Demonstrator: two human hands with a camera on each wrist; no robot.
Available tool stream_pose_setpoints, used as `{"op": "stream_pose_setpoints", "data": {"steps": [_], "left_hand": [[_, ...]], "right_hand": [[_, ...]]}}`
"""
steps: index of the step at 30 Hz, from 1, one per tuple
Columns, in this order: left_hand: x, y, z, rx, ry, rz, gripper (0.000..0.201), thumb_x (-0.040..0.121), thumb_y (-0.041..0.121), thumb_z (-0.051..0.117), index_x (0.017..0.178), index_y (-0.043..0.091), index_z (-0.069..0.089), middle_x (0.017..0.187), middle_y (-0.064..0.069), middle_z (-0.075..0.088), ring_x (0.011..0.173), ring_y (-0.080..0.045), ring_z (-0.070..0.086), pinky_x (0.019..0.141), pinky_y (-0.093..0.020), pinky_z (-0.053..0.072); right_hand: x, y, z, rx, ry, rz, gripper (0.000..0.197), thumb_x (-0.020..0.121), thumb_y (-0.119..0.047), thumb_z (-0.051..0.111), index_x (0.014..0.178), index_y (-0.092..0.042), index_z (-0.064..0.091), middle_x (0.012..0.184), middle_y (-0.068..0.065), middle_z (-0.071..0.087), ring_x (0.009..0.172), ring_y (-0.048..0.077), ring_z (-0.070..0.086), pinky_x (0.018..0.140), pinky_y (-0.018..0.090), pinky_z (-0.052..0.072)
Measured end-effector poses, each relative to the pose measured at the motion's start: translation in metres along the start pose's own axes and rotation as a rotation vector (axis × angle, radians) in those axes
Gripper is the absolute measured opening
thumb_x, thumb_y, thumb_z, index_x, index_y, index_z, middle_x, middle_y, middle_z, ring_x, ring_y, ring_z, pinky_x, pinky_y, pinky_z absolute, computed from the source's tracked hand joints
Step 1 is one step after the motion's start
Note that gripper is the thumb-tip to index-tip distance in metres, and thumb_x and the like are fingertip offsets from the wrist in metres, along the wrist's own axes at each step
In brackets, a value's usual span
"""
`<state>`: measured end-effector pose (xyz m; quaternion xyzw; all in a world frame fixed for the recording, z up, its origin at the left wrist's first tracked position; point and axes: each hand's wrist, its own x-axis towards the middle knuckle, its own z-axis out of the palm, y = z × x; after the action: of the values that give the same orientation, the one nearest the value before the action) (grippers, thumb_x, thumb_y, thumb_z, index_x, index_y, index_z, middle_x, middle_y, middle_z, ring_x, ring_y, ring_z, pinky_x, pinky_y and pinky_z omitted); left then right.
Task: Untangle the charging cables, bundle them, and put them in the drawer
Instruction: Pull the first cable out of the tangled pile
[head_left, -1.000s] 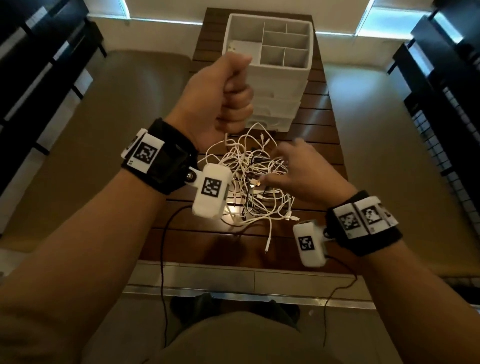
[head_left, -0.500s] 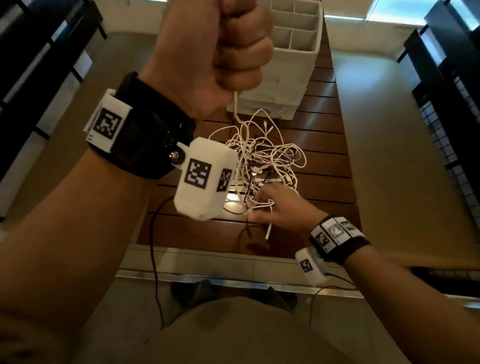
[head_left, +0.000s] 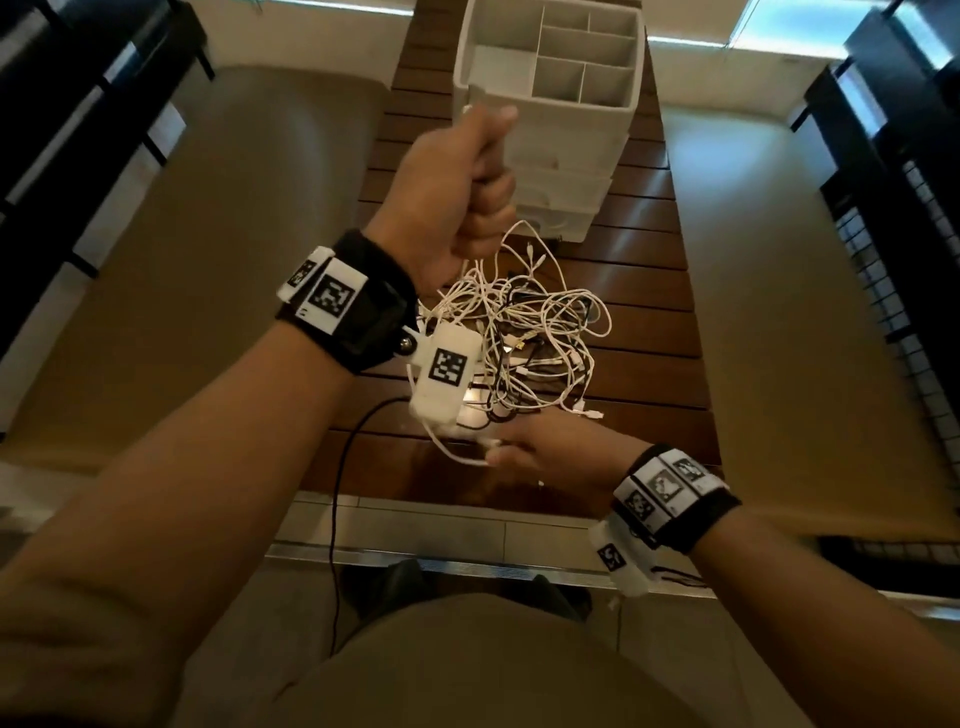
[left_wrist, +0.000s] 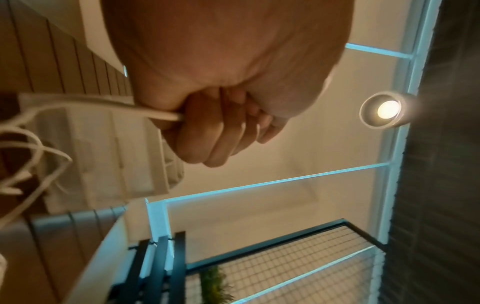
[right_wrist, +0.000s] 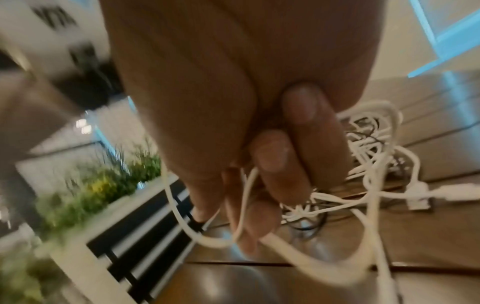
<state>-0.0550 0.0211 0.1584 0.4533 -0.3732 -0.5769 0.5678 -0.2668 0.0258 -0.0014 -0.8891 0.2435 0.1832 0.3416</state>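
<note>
A tangle of white and black charging cables (head_left: 535, 343) lies on the wooden slatted table (head_left: 644, 291). My left hand (head_left: 467, 192) is raised in a fist above the pile, gripping one white cable (left_wrist: 155, 113) that runs down into the tangle. My right hand (head_left: 535, 452) sits low at the table's near edge, fingers curled round another stretch of white cable (right_wrist: 244, 197) that loops out to the left. A white drawer unit (head_left: 561, 150) with a divided open top stands behind the pile; its drawers look closed.
Tan benches (head_left: 249, 218) flank the table on both sides. Dark railings (head_left: 893, 171) run along the outer edges. A thin black wire (head_left: 337, 509) hangs from my left wrist camera over the table's near edge.
My left fist has dropped from its high, close position back down above the pile, still gripping its cable. My right hand has slid toward the near edge, pulling a white loop out.
</note>
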Motion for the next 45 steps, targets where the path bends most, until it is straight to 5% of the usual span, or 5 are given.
{"op": "stream_pose_setpoints", "data": {"steps": [9,21,30,35,45], "left_hand": [[-0.011,0.013,-0.097,-0.243,0.453,0.116,0.048,0.106,0.038,0.049,0.062,0.029,0.032,0.055,0.007,0.015,0.046,-0.013,0.01,0.036,-0.024,0.014],[-0.005,0.023,-0.088,-0.205,0.335,0.169,0.045,0.107,0.038,0.046,0.065,0.027,0.034,0.056,0.007,0.019,0.046,-0.013,0.014,0.038,-0.025,0.018],[-0.02,-0.027,-0.012,-0.259,0.041,-0.09,0.051,0.106,0.034,0.046,0.059,0.024,0.029,0.05,0.007,0.017,0.038,-0.009,0.014,0.035,-0.014,0.017],[-0.024,-0.03,0.02,-0.172,-0.052,-0.084,0.051,0.11,0.035,0.043,0.061,0.025,0.031,0.049,0.009,0.021,0.041,-0.012,0.014,0.038,-0.021,0.012],[-0.025,-0.025,0.016,-0.054,0.034,-0.016,0.049,0.111,0.031,0.043,0.065,0.025,0.029,0.048,0.008,0.023,0.038,-0.012,0.015,0.038,-0.018,0.018]], "right_hand": [[-0.034,0.07,-0.005,-0.203,-0.015,0.414,0.041,0.106,-0.043,0.048,0.068,-0.03,0.054,0.085,-0.005,0.065,0.086,0.021,0.065,0.083,0.04,0.056],[-0.034,0.009,0.072,0.188,-0.291,0.032,0.019,0.106,-0.032,0.055,0.11,-0.023,0.071,0.095,-0.011,0.07,0.086,0.003,0.067,0.082,0.024,0.054],[0.002,-0.041,-0.04,0.609,0.619,-0.189,0.046,0.092,-0.022,0.076,0.133,-0.017,0.058,0.13,-0.005,0.066,0.121,0.006,0.061,0.101,0.027,0.052],[0.026,-0.067,-0.033,0.859,0.465,-0.164,0.037,0.093,-0.035,0.061,0.074,-0.004,0.058,0.067,0.011,0.057,0.063,0.024,0.05,0.064,0.04,0.041],[0.029,-0.032,0.036,0.663,0.208,0.046,0.06,0.089,-0.07,0.059,0.111,-0.015,0.068,0.108,0.017,0.073,0.102,0.039,0.069,0.092,0.061,0.055]]}}
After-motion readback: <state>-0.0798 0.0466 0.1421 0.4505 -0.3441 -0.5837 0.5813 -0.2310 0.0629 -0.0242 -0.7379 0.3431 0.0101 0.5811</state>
